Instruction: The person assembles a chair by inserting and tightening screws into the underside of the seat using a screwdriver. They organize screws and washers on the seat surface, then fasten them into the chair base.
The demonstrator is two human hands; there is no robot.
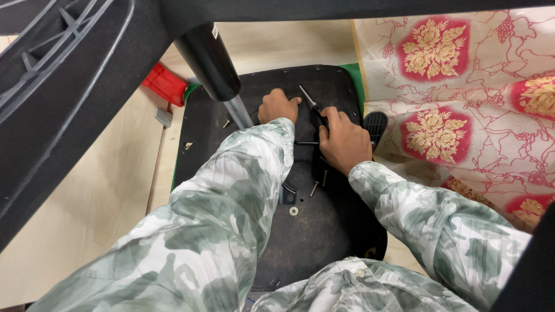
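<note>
Camouflage sleeves [231, 219], both hands [345, 140] on seat underside [324, 225]

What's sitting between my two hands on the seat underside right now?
In the head view, a thin dark tool shaft slants between the left hand and the right hand; its lower end disappears under the right hand. Otherwise only the black seat underside shows there.

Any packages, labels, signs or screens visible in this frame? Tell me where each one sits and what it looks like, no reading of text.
One small label: a white rectangular sticker with dark print, near the top of the black gas-lift cylinder at upper centre, above the left hand.
No packages, signs or screens are in view.
</note>
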